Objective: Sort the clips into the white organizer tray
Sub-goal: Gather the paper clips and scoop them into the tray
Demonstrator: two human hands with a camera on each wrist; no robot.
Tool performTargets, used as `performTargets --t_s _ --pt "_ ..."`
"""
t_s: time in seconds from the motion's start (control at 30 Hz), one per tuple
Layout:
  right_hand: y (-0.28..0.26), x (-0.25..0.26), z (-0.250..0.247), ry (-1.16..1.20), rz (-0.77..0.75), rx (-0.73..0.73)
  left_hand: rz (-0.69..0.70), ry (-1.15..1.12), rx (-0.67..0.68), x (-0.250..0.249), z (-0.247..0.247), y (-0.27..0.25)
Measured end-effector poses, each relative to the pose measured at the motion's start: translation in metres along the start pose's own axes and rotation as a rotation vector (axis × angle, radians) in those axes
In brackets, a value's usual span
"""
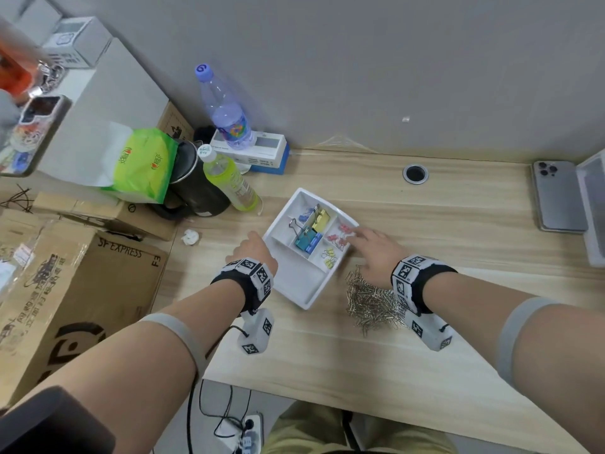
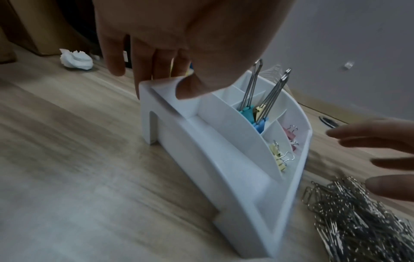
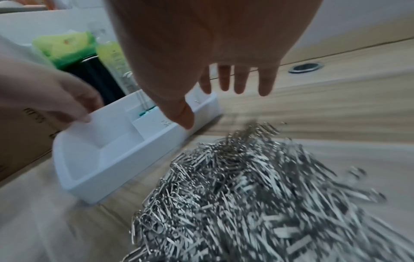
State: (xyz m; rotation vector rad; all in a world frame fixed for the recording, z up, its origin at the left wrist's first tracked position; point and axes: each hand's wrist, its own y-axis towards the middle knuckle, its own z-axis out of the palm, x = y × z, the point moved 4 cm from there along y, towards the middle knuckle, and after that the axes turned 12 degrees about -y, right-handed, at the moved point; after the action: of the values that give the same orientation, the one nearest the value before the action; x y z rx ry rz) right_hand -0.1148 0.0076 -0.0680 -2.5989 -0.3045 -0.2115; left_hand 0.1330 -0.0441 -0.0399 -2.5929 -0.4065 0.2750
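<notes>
The white organizer tray (image 1: 296, 286) sits on the wooden counter (image 1: 425, 362), its corner pinched between the thumb and fingers (image 2: 116, 58) of the left hand (image 1: 253, 249). The right hand (image 1: 376, 253) hovers spread and empty over the tray's far edge by the pink clips (image 1: 340, 237). Yellow clips (image 1: 329, 258) and larger binder clips (image 1: 311, 229) fill nearby compartments, and a heap of silver paper clips (image 1: 373, 303) lies just beside the tray.

Paper clip pile (image 3: 257, 195) motion-blurred, cut by frame edge, phone (image 1: 599, 211) cut off at right edge.
</notes>
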Motion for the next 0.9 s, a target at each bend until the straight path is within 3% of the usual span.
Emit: performTargets --t_s 0.1,0.27,0.43,0.9 --pt "-0.016 -0.015 0.002 0.027 0.19 -0.05 -0.033 -0.026 0.005 0.007 0.001 -0.006" --pt "-0.043 -0.038 0.026 -0.07 0.354 0.137 -0.046 -0.031 0.08 0.02 0.005 -0.011" --pt "-0.057 -0.037 0.049 -0.09 0.336 0.189 -0.026 0.02 0.16 0.028 0.016 -0.022" --pt "-0.053 -0.026 0.066 0.0 0.248 0.019 -0.016 -0.11 0.158 0.028 0.033 -0.03"
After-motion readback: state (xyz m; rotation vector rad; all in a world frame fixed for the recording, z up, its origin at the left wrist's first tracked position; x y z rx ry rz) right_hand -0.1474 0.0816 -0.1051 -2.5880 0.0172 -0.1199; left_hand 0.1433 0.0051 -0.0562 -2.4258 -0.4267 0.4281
